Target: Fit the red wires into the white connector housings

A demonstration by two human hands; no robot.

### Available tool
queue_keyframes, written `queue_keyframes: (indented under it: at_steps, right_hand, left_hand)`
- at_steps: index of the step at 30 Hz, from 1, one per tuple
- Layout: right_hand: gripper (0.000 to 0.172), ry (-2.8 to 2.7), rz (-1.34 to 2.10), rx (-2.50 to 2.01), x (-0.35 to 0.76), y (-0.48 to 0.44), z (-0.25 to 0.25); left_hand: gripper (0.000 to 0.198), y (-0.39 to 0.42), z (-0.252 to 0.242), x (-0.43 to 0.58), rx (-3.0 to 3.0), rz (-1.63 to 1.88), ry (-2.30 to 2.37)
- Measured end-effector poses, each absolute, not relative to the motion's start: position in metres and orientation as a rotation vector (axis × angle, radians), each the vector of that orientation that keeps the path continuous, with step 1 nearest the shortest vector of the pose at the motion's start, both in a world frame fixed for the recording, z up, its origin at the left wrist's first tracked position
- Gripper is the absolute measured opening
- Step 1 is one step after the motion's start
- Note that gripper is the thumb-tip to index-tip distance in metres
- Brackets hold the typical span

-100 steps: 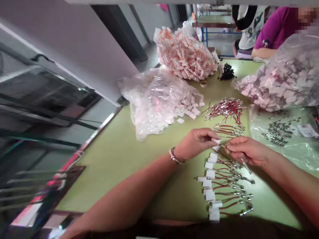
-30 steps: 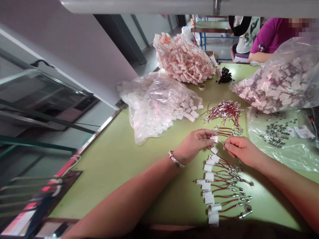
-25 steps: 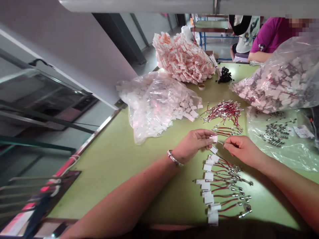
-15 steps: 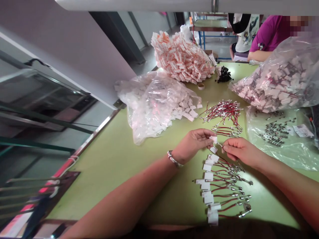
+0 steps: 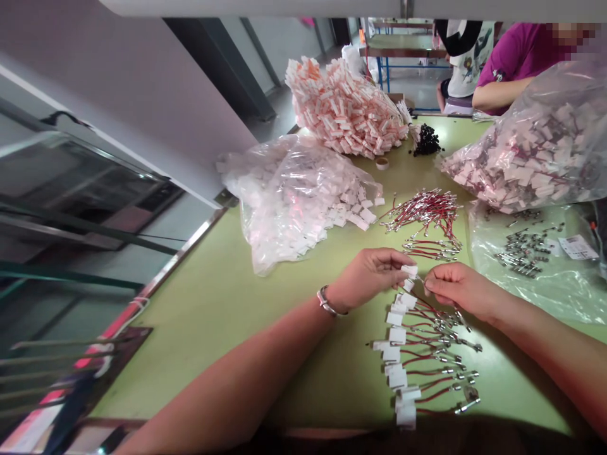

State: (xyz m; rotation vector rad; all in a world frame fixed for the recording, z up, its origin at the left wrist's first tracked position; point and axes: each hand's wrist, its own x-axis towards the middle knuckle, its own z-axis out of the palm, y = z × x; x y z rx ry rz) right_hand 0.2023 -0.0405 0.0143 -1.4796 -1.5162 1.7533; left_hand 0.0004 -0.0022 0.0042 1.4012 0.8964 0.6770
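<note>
Left hand [image 5: 367, 276] pinching white housing [image 5: 410, 270], right hand [image 5: 455, 288] gripping wire [image 5: 459, 311] (fingertips nearly meeting), finished leads [image 5: 427, 354] rowed below on green table [image 5: 227, 297].

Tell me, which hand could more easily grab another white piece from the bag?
Probably the left hand: the spilled white pieces lie on its side; the right hand pinches a wire.

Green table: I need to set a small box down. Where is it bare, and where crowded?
Widest bare patch: green table between its left edge, the clear bag and the left forearm. A narrower strip between that bag and the left hand pinching a housing. Crowded: the wire row by the right hand, loose red wires and bags on the right.
</note>
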Motion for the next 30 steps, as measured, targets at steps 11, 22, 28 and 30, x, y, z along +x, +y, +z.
queue_keyframes:
  at_steps: [11, 22, 28, 30]
  right_hand:
    - [0.02, -1.443, 1.769, -1.457, 0.199, -0.04, 0.014]
    - [0.022, -1.91, 1.201, -1.484, 0.193, -0.043, 0.006]
    - [0.024, -2.022, 1.082, -1.466, 0.198, -0.043, 0.006]
    - [0.026, -2.123, 1.002, -1.424, 0.199, -0.044, 0.011]
  left_hand:
    - [0.013, -0.01, 0.002, 0.01, 1.326, 0.64, 0.854]
    - [0.015, -0.01, -0.01, 0.012, 1.236, 0.634, 0.926]
    - [0.03, 0.006, -0.001, -0.002, 1.649, 0.627, 0.86]
    - [0.031, 0.022, 0.001, -0.014, 1.881, 0.782, 1.117]
